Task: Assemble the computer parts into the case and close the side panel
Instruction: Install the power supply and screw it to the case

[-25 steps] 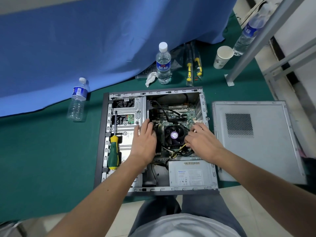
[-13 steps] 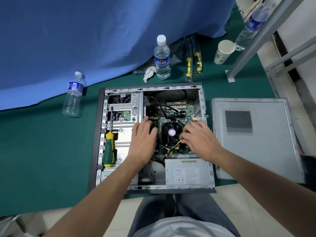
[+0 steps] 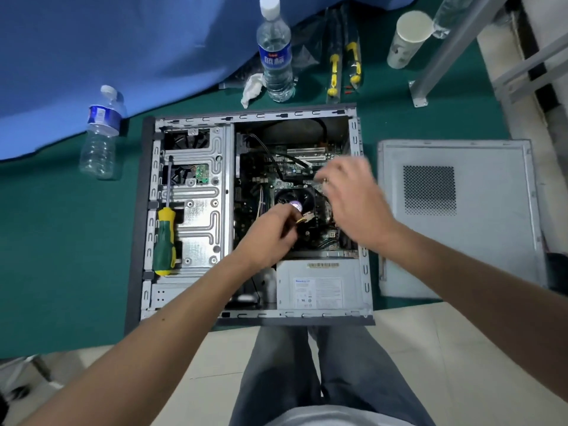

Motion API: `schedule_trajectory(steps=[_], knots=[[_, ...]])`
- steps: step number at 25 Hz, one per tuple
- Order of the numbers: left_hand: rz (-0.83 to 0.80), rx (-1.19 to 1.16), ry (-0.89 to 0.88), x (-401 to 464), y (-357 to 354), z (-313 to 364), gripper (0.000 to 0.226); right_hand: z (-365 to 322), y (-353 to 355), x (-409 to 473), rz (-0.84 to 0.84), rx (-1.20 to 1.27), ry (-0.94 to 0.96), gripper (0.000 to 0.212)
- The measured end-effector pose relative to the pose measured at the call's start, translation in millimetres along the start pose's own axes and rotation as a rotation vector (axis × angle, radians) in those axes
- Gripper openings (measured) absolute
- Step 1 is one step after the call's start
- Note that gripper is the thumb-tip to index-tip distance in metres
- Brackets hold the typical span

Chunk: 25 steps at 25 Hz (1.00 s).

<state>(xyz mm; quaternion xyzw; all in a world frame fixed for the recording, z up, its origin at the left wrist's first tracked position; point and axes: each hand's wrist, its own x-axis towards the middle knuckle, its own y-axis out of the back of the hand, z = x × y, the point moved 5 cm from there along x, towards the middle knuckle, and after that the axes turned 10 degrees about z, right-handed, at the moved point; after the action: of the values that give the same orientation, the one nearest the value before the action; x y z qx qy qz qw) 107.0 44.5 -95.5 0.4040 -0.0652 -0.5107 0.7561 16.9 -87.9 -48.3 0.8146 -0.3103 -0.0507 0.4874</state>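
Cabling was where you'd got to, I reckon: your left hand (image 3: 273,229) pinched a yellow-wired connector (image 3: 305,217) over the fan, right hand (image 3: 353,198) hovered loose, empty. Case (image 3: 147,210) lay open on the green mat, side panel (image 3: 491,241) off beside it, unfitted.

We have a single wide-angle view from the person's head, looking steeply down and forward. It sits close above the open case (image 3: 255,216), with both forearms reaching in from the bottom edge. No second view shares the scene.
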Motion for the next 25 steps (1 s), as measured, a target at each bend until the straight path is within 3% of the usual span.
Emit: schedule_trajectory(steps=[2, 4, 8, 12, 17, 25], knots=[[0.011, -0.02, 0.049, 4.3, -1.0, -3.9, 0.023, 14.2, 6.8, 32.8, 0.117, 0.033, -0.143, 0.024], [-0.004, -0.017, 0.022, 7.7, 0.6, 1.1, 0.027, 26.3, 1.7, 56.3, 0.089, -0.037, -0.221, 0.034], [-0.07, 0.125, -0.132, 13.9, -4.7, 19.6, 0.036, 37.6, -17.2, 58.5, 0.073, -0.234, -0.223, 0.04], [-0.256, 0.194, -0.162, 20.0, -15.5, 25.1, 0.041, 40.0, -20.0, 58.5, 0.123, -0.275, -0.227, 0.036], [-0.128, -0.063, 0.033, 24.0, -14.9, 22.5, 0.023, 39.5, -20.7, 60.0, 0.118, -0.265, -0.228, 0.036], [-0.104, 0.149, -0.207, 40.1, -27.8, 24.5, 0.021, 39.2, -20.7, 58.8, 0.122, -0.257, -0.22, 0.038]])
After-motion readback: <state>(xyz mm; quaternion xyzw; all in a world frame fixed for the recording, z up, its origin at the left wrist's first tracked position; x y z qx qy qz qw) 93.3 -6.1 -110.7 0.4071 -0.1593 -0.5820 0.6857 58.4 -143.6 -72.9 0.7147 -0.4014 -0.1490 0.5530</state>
